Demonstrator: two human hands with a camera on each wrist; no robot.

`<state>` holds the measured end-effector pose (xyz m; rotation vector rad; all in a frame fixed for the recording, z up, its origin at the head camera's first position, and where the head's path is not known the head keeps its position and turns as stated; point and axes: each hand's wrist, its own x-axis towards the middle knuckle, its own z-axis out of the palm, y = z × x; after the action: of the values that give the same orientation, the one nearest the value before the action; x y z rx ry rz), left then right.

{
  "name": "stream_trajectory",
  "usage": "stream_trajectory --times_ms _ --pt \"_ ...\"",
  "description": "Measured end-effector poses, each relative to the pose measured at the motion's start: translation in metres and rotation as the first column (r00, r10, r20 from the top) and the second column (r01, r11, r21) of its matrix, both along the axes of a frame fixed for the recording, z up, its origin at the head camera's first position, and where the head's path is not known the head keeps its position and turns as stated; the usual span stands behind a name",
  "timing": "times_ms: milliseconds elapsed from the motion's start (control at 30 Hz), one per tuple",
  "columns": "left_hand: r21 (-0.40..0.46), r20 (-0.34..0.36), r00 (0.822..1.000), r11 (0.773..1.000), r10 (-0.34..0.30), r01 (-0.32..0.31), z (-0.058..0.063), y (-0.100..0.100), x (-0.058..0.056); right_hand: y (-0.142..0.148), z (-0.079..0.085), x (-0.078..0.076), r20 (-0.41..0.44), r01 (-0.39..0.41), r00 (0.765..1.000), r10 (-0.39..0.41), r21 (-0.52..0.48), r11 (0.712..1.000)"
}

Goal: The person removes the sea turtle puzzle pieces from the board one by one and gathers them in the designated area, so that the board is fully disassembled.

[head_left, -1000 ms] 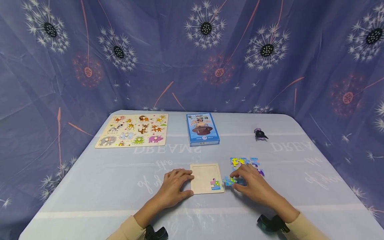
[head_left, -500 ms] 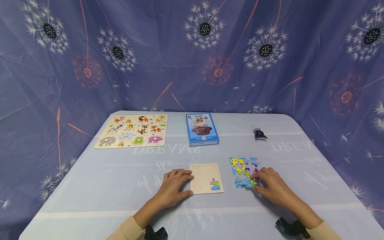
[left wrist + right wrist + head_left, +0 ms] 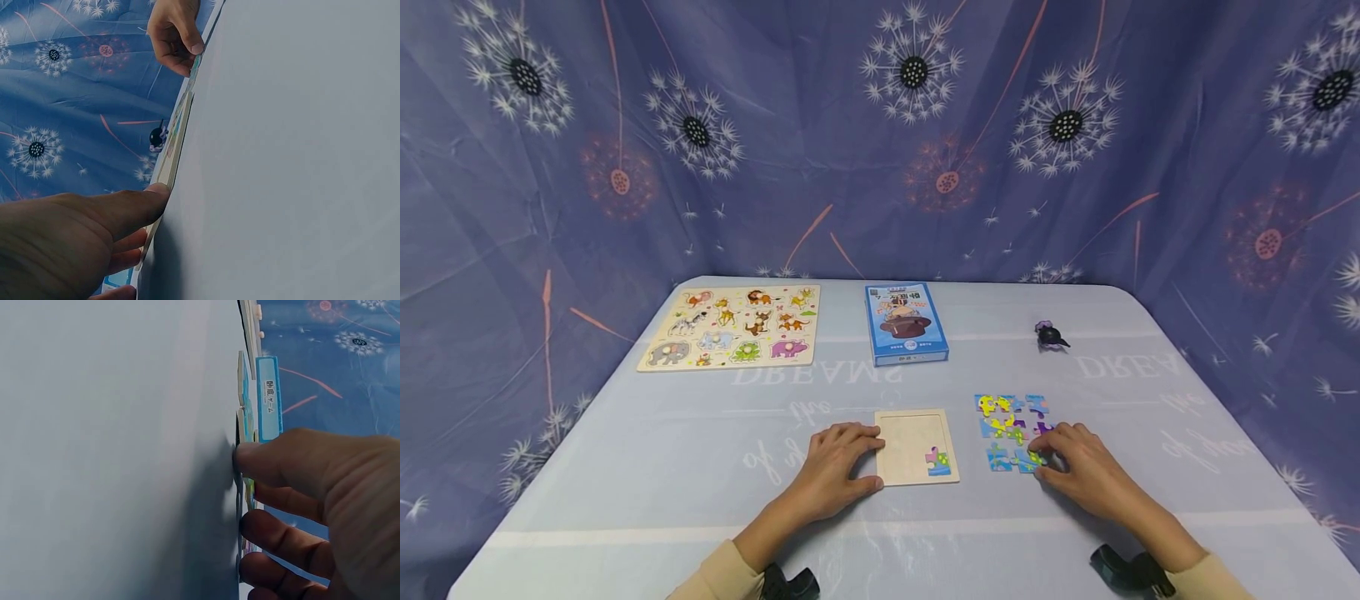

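A square wooden puzzle tray lies flat, with one pink, green and blue jigsaw piece in its lower right corner. My left hand rests against the tray's left side, thumb by the near corner and fingers extended to the edge. To the right of the tray, several jigsaw pieces lie in loose rows. My right hand pinches a blue-green jigsaw piece at the near right of these rows. In the right wrist view, the thumb covers part of the pieces, seen edge-on.
An animal peg puzzle board lies at the back left. A blue box lies at back centre, and a small black object sits at the back right. Behind the pale table hangs a dandelion-print curtain.
My right hand has moved right, away from the tray, bringing the piece to the loose rows, and has shifted slightly since. My left hand and the tray stay put.
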<state>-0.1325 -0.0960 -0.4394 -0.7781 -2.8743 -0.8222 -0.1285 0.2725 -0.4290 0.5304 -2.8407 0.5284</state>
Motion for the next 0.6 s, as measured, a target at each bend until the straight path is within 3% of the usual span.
stream_trajectory --times_ms 600 --pt "0.003 -0.016 1.000 1.000 -0.009 0.009 -0.0001 -0.0003 0.0004 0.0001 0.0008 -0.0007 0.018 0.003 1.000 -0.003 0.002 1.000"
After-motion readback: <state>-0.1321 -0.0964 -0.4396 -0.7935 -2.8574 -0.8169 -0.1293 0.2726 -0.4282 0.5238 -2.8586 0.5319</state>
